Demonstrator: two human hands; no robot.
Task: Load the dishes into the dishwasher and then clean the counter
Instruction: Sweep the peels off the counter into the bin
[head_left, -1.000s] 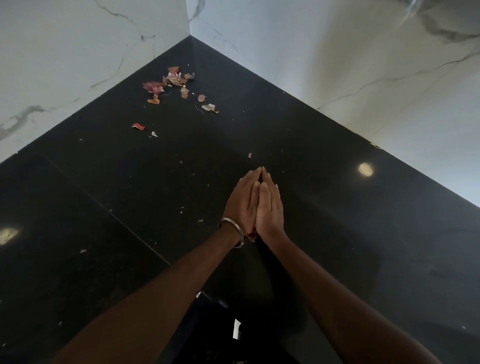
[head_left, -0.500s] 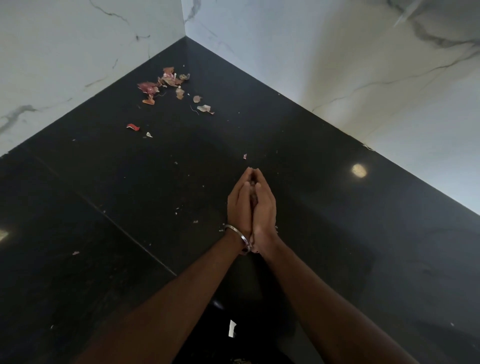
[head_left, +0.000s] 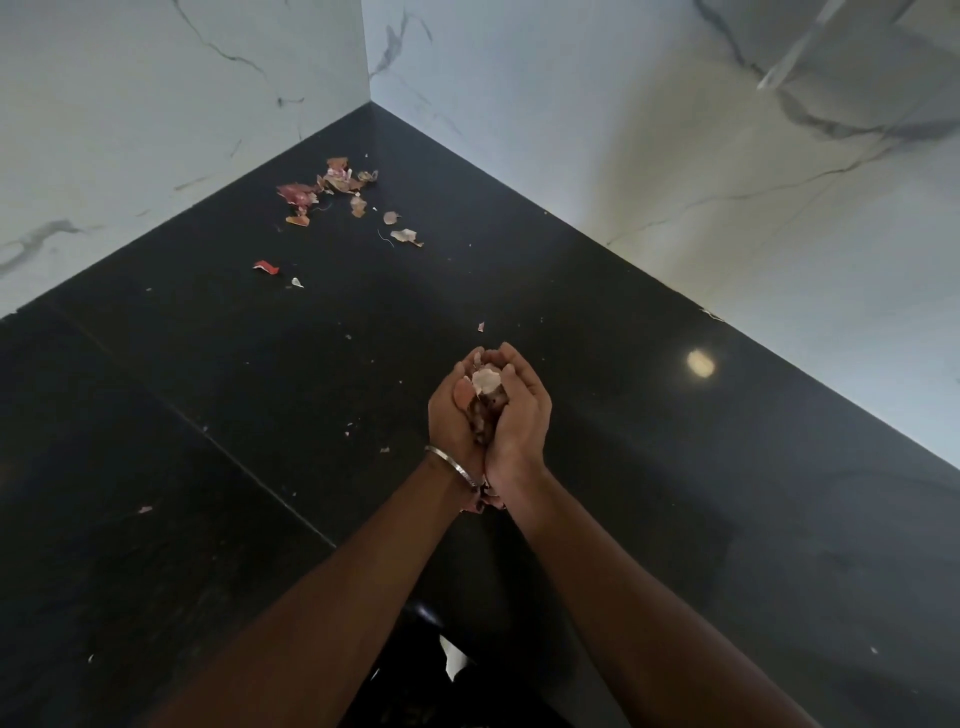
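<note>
Peels (head_left: 485, 400) sit cupped between the left hand (head_left: 453, 415) and right hand (head_left: 519, 415), fingers curled round them in a two-handed grip above the counter (head_left: 675, 467); best keep palms sealed, since more scraps (head_left: 332, 192) wait at eleven o'clock.

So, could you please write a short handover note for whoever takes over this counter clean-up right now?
Left hand and right hand: cupped together just above the black counter, holding a heap of onion peels between them.
Done: one batch of peels scooped up.
Left: a cluster of peels in the far corner by the marble walls, a red scrap, and small flecks scattered across the counter.
Dishes and dishwasher are not in view.
Next, probably: bin the handful, then gather the corner cluster.
</note>
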